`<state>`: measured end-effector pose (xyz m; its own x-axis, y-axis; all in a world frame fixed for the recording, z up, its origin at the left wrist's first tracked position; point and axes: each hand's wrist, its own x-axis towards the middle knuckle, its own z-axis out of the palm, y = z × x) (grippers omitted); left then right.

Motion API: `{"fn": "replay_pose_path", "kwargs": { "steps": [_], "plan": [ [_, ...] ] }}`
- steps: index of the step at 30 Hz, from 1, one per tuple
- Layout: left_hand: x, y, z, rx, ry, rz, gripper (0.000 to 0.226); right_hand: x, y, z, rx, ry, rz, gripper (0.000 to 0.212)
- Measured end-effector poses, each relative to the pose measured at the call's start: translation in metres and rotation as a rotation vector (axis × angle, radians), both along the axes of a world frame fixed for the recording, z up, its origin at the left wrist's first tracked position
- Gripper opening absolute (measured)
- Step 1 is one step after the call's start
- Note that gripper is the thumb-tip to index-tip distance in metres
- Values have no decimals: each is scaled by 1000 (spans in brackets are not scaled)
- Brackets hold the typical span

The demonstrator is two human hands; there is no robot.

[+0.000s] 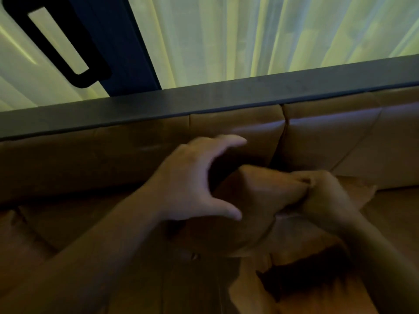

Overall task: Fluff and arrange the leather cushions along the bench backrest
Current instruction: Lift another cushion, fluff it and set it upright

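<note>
Dim, blurry head view, brown leather bench. Loose leather cushion at frame centre, lying on seat just in front of backrest, one corner raised toward 12 o'clock. Right hand at 3 o'clock of that cushion, clenched on its pinched edge, leather bunched in the fist. Left hand at 9 o'clock of it, released and spread wide, thumb low, fingers arched over the raised corner toward the backrest; contact with leather unclear. Second back cushion at 2 o'clock, upright against the backrest, seam gap between it and the left panel. Dark ledge across backrest top, pale curtain beyond at 12 o'clock, dark frame at 11 o'clock. Dark shadow at 5 o'clock, nature unclear.
</note>
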<state>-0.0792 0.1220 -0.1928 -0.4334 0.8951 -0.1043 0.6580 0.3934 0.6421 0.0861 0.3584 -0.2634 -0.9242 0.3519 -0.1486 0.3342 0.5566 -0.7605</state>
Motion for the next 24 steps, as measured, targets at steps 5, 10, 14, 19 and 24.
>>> {"fn": "replay_pose_path", "kwargs": {
  "steps": [5,10,14,19,24],
  "plan": [
    [-7,-28,-64,-350,-62,127,141,33,41,-29,-472,29,-299,76],
    [-13,20,-109,-333,54,90,98,15,25,-22,-389,185,-280,127],
    [-10,41,-139,-473,99,8,94,-26,-20,-47,497,-84,17,135],
    [-17,34,-164,-471,95,136,111,-45,-47,-105,658,-414,247,125],
    [-17,37,-160,-399,203,115,116,-39,-42,-118,762,-228,104,111]
  ]
}}
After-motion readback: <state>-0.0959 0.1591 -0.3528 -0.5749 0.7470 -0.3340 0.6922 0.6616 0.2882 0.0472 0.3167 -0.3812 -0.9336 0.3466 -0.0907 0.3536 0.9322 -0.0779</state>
